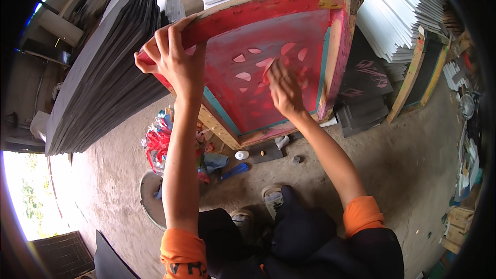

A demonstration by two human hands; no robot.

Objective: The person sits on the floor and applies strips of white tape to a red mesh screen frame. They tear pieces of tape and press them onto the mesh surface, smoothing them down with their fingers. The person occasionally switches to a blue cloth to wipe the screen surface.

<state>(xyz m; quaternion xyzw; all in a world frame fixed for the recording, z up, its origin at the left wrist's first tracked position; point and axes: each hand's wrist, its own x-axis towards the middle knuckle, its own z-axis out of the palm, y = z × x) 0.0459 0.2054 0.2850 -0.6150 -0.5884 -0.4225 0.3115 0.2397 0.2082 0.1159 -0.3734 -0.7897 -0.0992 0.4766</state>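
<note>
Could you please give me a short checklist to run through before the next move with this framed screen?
1. Left hand gripping the framed screen at its upper left corner: ok.
2. Right hand at the printed face: ok, though blurred.
3. Cloth or other item under the right fingers: cannot tell.
4. Face evenly coloured: not ok, blotchy red and grey.
5. Floor between shoes and screen free of loose things: not ok, a blue item and a white container lie there.
6. Screen's lower edge firmly supported: cannot tell.

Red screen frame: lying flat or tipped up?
Tipped up: the left hand holds the screen frame by its upper-left corner, raised above its lower edge.
</note>
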